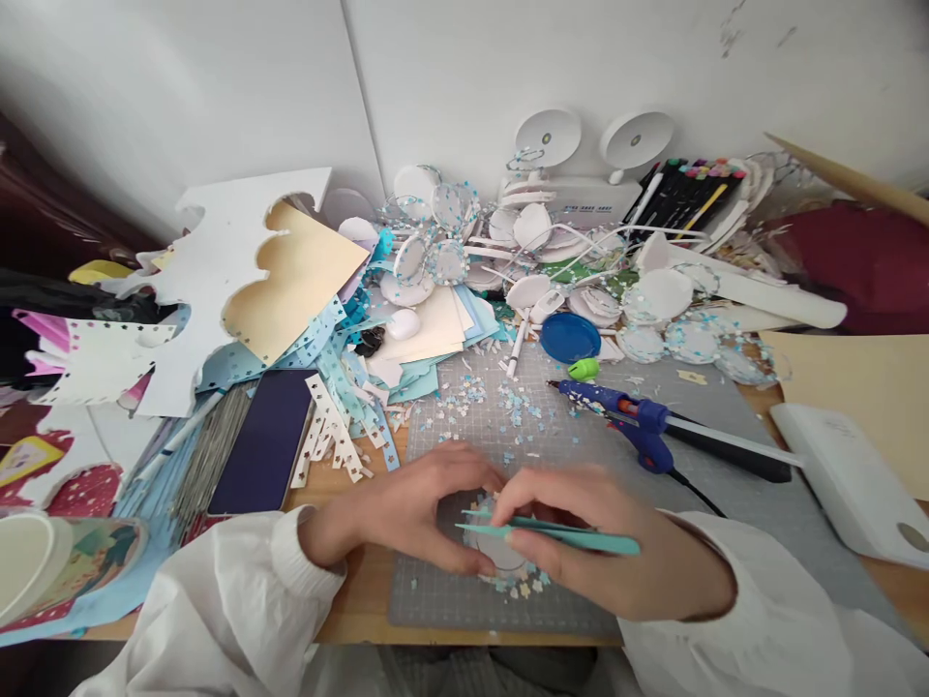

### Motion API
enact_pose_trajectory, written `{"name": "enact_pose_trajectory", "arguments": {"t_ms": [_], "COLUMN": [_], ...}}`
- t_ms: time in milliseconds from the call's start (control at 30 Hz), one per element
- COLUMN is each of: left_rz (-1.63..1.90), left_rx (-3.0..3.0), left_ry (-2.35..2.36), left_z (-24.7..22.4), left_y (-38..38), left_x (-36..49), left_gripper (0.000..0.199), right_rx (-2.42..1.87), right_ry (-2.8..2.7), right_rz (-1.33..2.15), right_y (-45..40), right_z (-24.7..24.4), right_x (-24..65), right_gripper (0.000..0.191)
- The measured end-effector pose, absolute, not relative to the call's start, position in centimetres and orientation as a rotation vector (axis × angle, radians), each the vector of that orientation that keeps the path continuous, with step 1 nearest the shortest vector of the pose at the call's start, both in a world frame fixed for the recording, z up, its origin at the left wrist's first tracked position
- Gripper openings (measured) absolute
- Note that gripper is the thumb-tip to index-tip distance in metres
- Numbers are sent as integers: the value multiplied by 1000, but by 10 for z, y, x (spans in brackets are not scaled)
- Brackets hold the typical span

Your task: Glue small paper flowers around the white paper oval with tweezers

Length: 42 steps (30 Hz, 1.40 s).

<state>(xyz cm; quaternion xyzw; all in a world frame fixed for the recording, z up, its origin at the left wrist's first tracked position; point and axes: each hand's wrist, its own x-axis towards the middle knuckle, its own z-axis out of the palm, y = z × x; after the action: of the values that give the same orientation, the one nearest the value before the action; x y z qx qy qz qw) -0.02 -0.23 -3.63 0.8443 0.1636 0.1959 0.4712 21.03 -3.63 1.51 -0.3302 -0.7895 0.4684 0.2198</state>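
My right hand (pixel 573 532) grips a pair of teal tweezers (pixel 610 543), whose two points are apart and aim left. They hover over a round pale disc (pixel 500 554) trimmed with small blue and cream paper stars. Curled around the far and left side of this disc is my left hand (pixel 428 503), thumb and fingers at its rim. My hands and the tweezers cover part of the disc. Loose paper stars (pixel 526 586) lie by its near edge on a grey cutting mat (pixel 442 605). Whether the tweezers pinch a star is not clear.
A blue hot glue gun (pixel 639 416) with its cord rests on the mat's right, near a blue lid (pixel 570 336). Star-decorated round pieces (pixel 442 227) pile along the wall. Punched paper strips (pixel 330 426), a dark phone (pixel 265 440) and a paper cup (pixel 65 561) stand left.
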Motion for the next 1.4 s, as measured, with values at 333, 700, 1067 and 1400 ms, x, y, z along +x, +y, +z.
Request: {"name": "enact_pose_trajectory", "arguments": {"t_ms": [333,700,1067,1400], "left_rz": [527,606,1224,1375], "left_rx": [2088,2132,1410,797], "left_ry": [344,367,903,857], "left_z": [-34,-34,-33,-38], "left_y": [-7,-10,-10,2], "left_x": [-1,-3,-3,-2], "left_gripper": [42,37,32,23], "right_rx": [-981,-1112,-1220,-1165], "right_ry": [-2186,-1989,-1946,-2027], "right_rz": [578,678,825,749], "right_y": [-16,7,5,4], "right_z": [68,-3,-65,-68], "right_x": [192,193,198,198], "right_gripper": [8,8,11,12]}}
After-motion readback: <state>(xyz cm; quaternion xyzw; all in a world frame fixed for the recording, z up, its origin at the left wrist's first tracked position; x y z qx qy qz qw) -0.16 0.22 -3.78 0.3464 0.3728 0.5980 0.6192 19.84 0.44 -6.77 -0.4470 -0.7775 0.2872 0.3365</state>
